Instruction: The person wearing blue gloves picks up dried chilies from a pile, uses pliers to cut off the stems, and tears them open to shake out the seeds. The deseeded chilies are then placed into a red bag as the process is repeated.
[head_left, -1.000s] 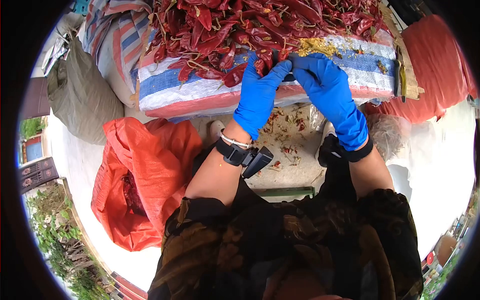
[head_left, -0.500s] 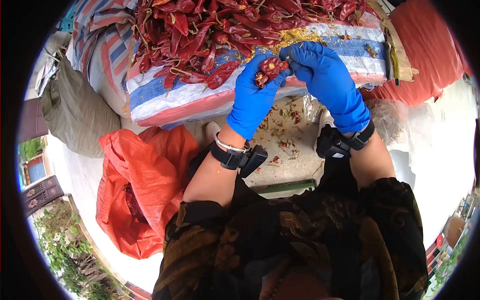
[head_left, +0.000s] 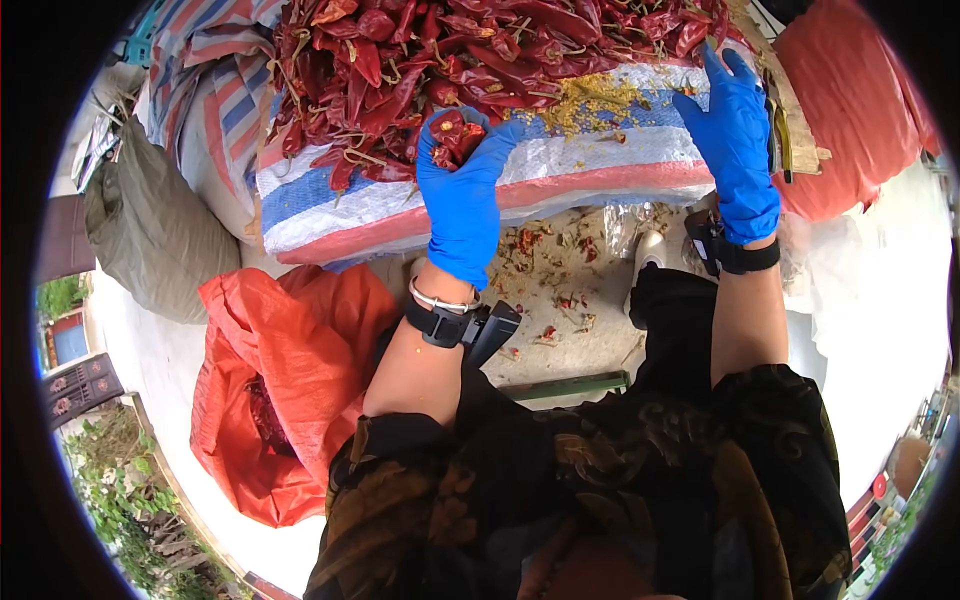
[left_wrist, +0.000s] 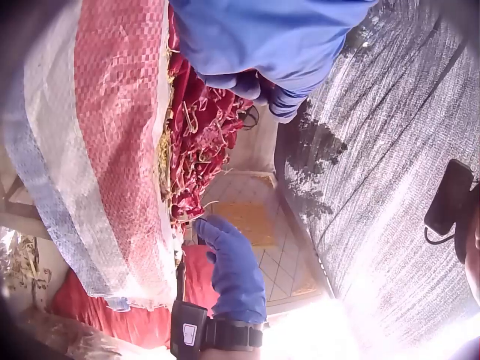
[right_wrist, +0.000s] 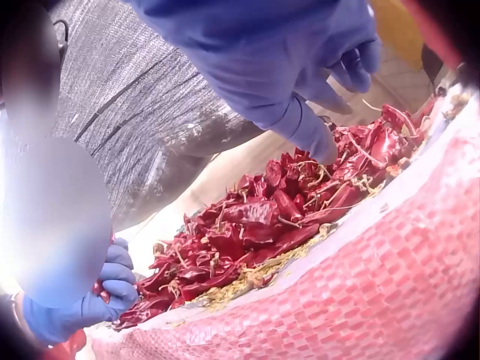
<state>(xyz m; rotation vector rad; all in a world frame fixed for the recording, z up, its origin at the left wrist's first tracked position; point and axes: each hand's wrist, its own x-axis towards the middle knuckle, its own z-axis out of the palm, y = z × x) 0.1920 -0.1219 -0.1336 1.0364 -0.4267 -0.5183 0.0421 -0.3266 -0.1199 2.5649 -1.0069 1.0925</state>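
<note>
My left hand [head_left: 462, 215], in a blue glove, curls its fingers around a few dried red chilies [head_left: 458, 140] at the near side of the pile. In the right wrist view, red also shows between the left hand's [right_wrist: 86, 304] fingers. The gloved right hand [head_left: 735, 145] reaches over the right end of the chili pile [head_left: 520, 50], fingers spread and thumb apart. A fingertip overlaps the pile [right_wrist: 262, 217] in the right wrist view, and nothing shows between the fingers there. In the left wrist view, the left hand [left_wrist: 262, 37] hides its own chilies.
Under the pile lies a striped woven sack [head_left: 400, 225], with yellow seeds [head_left: 595, 100] scattered on it. An open red bag [head_left: 300, 370] containing chilies stands at my left. Grey-green [head_left: 150, 220] and red [head_left: 850, 110] sacks flank the work area. Stems and scraps [head_left: 565, 290] litter the floor.
The hands, together over the sack's near edge before, have parted. The left moved left with the chilies in it; the right moved to the pile's right end and spread its fingers.
</note>
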